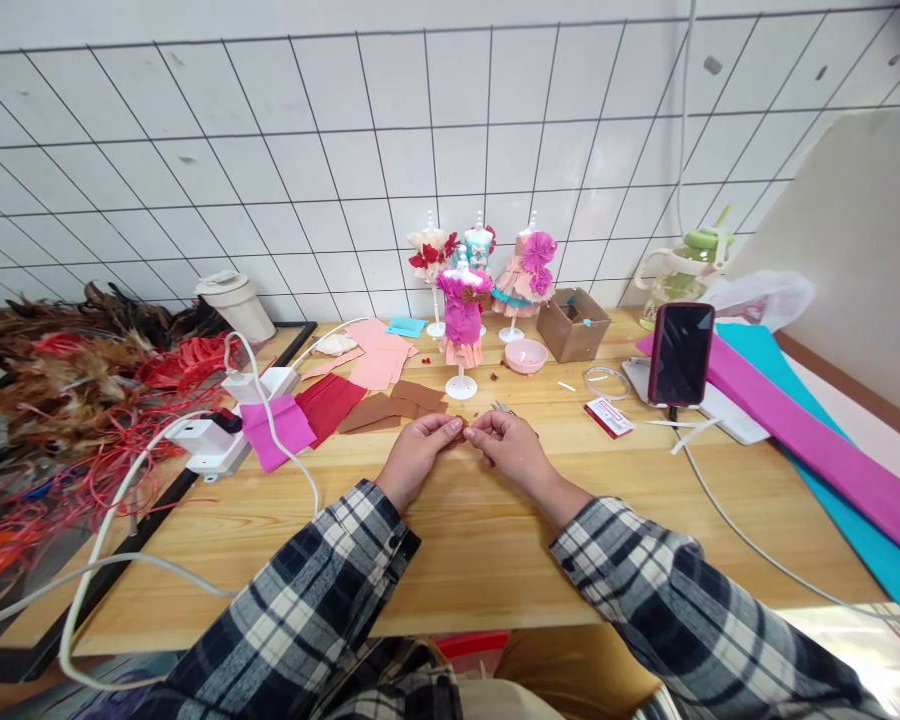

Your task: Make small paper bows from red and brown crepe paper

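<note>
My left hand (418, 452) and my right hand (508, 447) meet at the middle of the wooden table (495, 540), fingertips pinched together on a tiny brown piece (465, 435) between them. Both hands are closed in a pinch. Just beyond them stands a small mannequin in a magenta paper dress (463, 315) on a white stand. Brown paper sheets (390, 408), red paper (330, 402) and pink paper (379, 360) lie to the left of it. Both sleeves are plaid.
Three more dressed mini mannequins (495, 262) stand by the tiled wall. A cardboard box (574, 325), pink bowl (526, 355), upright phone (680, 353), magenta and teal paper rolls (817, 450) lie right. Feathers and red string (60, 370), power strip (217, 440) and white cables lie left.
</note>
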`<state>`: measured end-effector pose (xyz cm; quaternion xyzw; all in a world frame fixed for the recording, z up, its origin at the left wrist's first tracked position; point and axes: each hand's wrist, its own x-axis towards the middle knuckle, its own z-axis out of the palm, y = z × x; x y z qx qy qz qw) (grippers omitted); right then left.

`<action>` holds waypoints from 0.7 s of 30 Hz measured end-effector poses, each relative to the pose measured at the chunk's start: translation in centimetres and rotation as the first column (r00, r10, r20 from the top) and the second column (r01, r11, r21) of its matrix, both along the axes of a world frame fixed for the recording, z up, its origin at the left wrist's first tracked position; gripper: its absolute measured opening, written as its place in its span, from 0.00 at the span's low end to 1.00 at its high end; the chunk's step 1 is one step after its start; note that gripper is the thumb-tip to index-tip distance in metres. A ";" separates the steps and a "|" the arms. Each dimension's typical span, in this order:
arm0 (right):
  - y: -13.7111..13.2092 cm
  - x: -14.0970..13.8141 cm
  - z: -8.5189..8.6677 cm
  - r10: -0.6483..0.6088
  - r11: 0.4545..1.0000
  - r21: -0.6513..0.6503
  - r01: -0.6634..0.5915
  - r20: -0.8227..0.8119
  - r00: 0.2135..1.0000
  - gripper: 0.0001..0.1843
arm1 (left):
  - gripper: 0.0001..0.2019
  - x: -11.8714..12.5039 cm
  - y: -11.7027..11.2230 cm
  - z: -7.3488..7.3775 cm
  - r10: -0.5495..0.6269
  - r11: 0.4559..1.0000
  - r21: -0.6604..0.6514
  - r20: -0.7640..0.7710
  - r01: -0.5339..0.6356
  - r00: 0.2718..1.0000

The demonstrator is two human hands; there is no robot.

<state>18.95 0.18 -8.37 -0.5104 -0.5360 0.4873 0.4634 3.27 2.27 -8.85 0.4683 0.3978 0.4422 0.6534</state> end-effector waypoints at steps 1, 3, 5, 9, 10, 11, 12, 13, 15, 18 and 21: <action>0.0 0.0 0.0 0.005 1.000 0.000 -0.005 0.006 1.000 0.16 | 0.13 0.0 0.0 0.0 -0.003 1.000 -0.014 0.021 0.003 1.000; 0.0 0.0 -0.1 0.019 1.000 -0.004 -0.019 0.011 1.000 0.16 | 0.13 0.0 0.0 -0.1 -0.027 0.999 -0.028 0.021 0.028 0.999; 0.0 0.1 -0.1 0.040 0.999 -0.014 -0.040 0.004 0.999 0.16 | 0.14 0.0 -0.1 0.0 -0.063 0.998 -0.012 -0.027 0.062 0.998; 0.2 0.5 -0.2 0.041 0.999 -0.001 -0.041 0.044 0.998 0.15 | 0.15 -0.2 -0.1 0.1 -0.092 0.991 0.082 -0.194 0.110 0.977; 0.2 0.6 -0.2 0.030 0.999 0.015 -0.031 0.070 0.997 0.14 | 0.15 -0.2 -0.1 0.2 -0.084 0.988 0.103 -0.231 0.110 0.969; 0.3 0.6 -0.2 0.017 0.999 0.034 -0.020 0.091 0.996 0.14 | 0.16 -0.3 -0.1 0.3 -0.070 0.987 0.122 -0.258 0.104 0.964; 0.4 0.6 -0.2 0.004 0.999 0.050 -0.009 0.101 0.995 0.14 | 0.17 -0.3 -0.1 0.4 -0.051 0.986 0.138 -0.276 0.092 0.960; 0.4 0.7 -0.3 -0.007 0.998 0.061 0.001 0.096 0.995 0.13 | 0.17 -0.3 -0.1 0.5 -0.035 0.986 0.149 -0.285 0.080 0.958; 0.5 0.6 -0.3 -0.036 0.997 0.069 0.032 0.061 0.998 0.14 | 0.19 -0.2 -0.3 0.8 -0.031 0.987 0.145 -0.286 0.075 0.958; 0.5 0.5 -0.3 -0.059 0.996 0.068 0.057 0.019 0.998 0.15 | 0.23 0.0 -0.6 1.1 -0.060 0.989 0.110 -0.290 0.095 0.955; 0.4 0.4 -0.3 -0.036 0.997 0.067 0.036 -0.001 0.999 0.15 | 0.20 0.2 -0.8 1.1 -0.064 0.991 0.097 -0.277 0.094 0.959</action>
